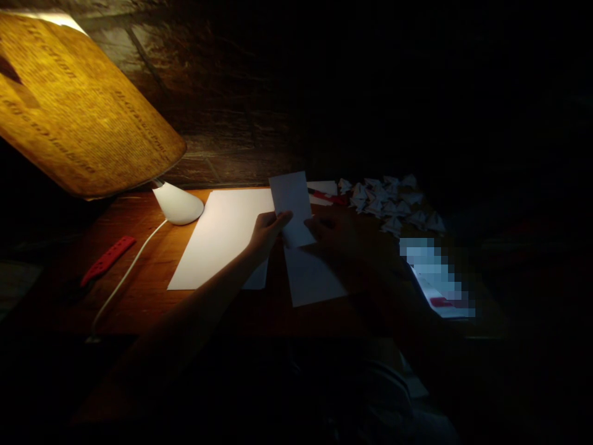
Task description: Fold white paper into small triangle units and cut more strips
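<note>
A small white rectangle of paper (293,191) is held up above the table between my two hands. My left hand (269,230) pinches its left edge, with the thumb lying across the front. At the paper's right edge is my right hand (327,227), in deep shadow, its fingers curled closed against the sheet. Another white paper piece (312,278) lies below, partly covered by the held one and by my right forearm. To the left rests a stack of large white sheets (222,235), brightly lit, with my left forearm crossing over its lower corner.
A lamp with a printed yellow shade (92,111) and white base (178,204) stands at the left. Near its cord (125,272) lies a red-handled tool (109,259). Several folded paper shapes (384,201), a red-handled cutter (330,197) and a lit phone (438,278) are on the right.
</note>
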Demonstrator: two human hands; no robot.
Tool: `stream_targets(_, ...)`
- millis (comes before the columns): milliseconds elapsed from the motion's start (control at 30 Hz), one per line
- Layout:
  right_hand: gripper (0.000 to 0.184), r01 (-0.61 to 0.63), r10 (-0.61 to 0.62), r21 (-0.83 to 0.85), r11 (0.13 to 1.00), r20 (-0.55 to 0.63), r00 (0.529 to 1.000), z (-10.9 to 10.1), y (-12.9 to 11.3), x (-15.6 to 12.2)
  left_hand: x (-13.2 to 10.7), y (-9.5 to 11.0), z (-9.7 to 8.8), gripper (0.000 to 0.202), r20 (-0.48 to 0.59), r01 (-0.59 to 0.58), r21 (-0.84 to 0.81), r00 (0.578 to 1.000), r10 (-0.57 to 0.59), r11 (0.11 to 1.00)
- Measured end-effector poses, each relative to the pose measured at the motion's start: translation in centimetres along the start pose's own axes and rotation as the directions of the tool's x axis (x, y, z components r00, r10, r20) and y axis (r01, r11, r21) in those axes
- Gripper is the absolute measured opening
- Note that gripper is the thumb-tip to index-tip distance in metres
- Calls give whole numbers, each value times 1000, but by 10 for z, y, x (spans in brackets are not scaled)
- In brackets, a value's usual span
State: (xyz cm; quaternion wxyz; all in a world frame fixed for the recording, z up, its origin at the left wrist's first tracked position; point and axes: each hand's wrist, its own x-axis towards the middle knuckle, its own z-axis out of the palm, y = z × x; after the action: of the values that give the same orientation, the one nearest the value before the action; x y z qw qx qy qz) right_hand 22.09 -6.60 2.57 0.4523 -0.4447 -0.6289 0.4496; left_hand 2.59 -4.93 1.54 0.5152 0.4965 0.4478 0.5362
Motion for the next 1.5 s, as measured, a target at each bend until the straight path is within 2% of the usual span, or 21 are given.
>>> stream_targets(133, 38, 16, -16, 4, 1000, -15, 1000, -2, 2, 1, -5, 5, 3, 63, 151, 100, 43, 983, -106, 994)
stream_targets(233, 44, 42, -42, -2, 999, -5, 999, -4, 4, 5, -6, 5, 3, 61, 196, 114, 62, 973, -124, 992)
stream_targets(467, 45, 28, -27, 33, 999, -27, 999, -4, 6, 9, -4, 3, 3, 62, 195, 125, 51, 972, -132, 991)
stream_targets(667, 48, 110, -107, 37, 993, -94, 990, -9, 3, 10, -6, 7, 3, 66, 234, 134, 95, 960, -154, 986)
stream_targets(800, 49, 94, -89, 30, 995, -133, 987, -9, 6, 11, -6, 9, 3, 67, 233, 102, 122, 964, -129, 987)
stream_targets(967, 45, 110, -104, 26, 994, -168, 980, -9, 8, 11, -6, 10, 5, 65, 214, 81, 126, 971, -107, 989)
stream_targets(1133, 44, 163, -151, 56, 985, -176, 973, -9, 5, 12, -5, 9, 5, 57, 227, 107, 132, 964, -135, 985)
stream_targets(1333, 41, 148, -134, 61, 987, -192, 972, -10, 4, 12, -3, 8, 5, 59, 213, 102, 186, 967, -141, 977)
stream_targets(1500, 45, 96, -99, -23, 995, -231, 968, -11, 8, 13, -3, 8, 6, 62, 198, 93, 211, 971, -136, 973)
